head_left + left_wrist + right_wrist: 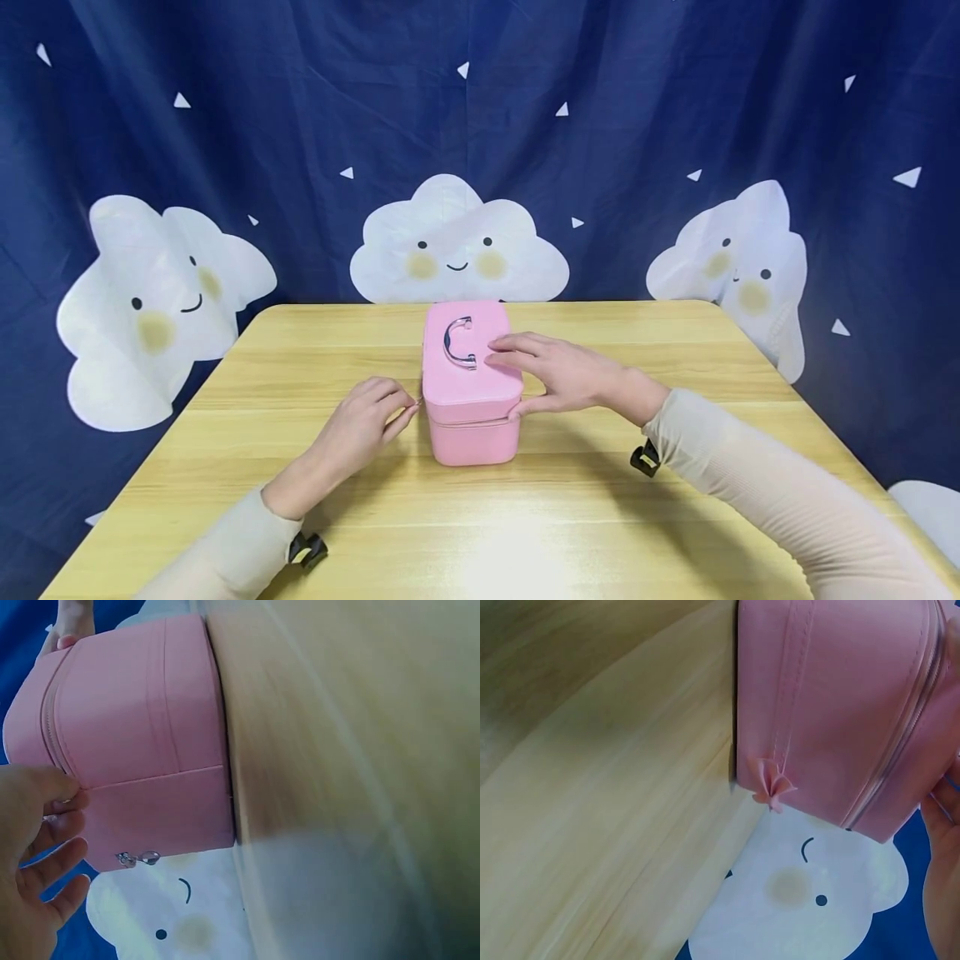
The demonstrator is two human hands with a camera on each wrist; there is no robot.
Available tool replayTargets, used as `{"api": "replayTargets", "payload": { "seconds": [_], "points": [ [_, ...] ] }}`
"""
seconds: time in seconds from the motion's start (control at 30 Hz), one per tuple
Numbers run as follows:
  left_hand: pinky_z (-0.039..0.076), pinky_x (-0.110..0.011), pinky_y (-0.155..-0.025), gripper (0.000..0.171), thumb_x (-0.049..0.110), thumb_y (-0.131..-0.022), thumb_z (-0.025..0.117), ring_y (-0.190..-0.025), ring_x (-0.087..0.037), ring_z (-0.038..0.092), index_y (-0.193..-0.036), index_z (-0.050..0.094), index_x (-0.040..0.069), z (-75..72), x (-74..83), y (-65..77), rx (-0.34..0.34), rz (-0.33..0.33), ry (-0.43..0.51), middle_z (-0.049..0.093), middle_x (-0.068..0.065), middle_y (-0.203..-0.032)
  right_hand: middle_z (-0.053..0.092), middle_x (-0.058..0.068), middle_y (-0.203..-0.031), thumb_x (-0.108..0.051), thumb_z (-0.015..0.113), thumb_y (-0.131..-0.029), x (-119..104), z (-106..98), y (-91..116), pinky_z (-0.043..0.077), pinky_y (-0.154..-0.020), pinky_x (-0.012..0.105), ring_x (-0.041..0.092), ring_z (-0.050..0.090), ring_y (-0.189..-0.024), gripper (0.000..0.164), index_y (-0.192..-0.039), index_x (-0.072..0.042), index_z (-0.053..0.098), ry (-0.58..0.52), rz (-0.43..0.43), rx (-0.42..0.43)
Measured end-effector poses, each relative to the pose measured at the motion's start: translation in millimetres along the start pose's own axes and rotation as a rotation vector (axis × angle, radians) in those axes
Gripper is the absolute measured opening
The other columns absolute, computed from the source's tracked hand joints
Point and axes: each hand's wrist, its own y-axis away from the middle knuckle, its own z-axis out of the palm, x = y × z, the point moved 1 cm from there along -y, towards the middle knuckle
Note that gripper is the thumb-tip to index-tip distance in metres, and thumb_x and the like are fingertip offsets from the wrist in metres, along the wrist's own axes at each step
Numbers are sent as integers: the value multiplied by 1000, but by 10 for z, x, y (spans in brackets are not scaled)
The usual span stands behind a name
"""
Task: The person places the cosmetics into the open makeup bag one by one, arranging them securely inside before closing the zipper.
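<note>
A pink zip-up case with a silver arched handle on its lid stands upright on the wooden table. My left hand is at its left side, and in the left wrist view thumb and forefinger pinch a small zipper pull on the zip track. The pull is mostly covered by the fingertips. My right hand rests on the right of the lid, fingers extended over the top and thumb against the front right corner. A pink bow shows low on the case in the right wrist view.
The case stands on a light wooden table. Behind the table hangs a dark blue curtain with smiling white clouds. A metal clasp hangs on the case's side in the left wrist view.
</note>
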Motion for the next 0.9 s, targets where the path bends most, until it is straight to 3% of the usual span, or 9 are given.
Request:
{"api": "replayTargets", "payload": {
  "seconds": [0.33,0.9],
  "points": [
    [49,-44,-78,5,12,-83,69,-84,-27,61,-80,65,10,-43,66,-36,14,93,-28,60,-1,-82,46,10,-144,-62,63,-85,-78,27,-4,38,-109,42,25,44,-132,77,-141,-11,50,20,62,15],
    [47,-43,-74,11,14,-86,61,-80,-26,60,-76,63,11,-156,51,41,33,88,-37,57,0,-78,50,11,-138,-67,63,-82,-305,52,-191,43,-103,42,28,50,-125,79,-137,-11,54,63,210,32]
  ]
}}
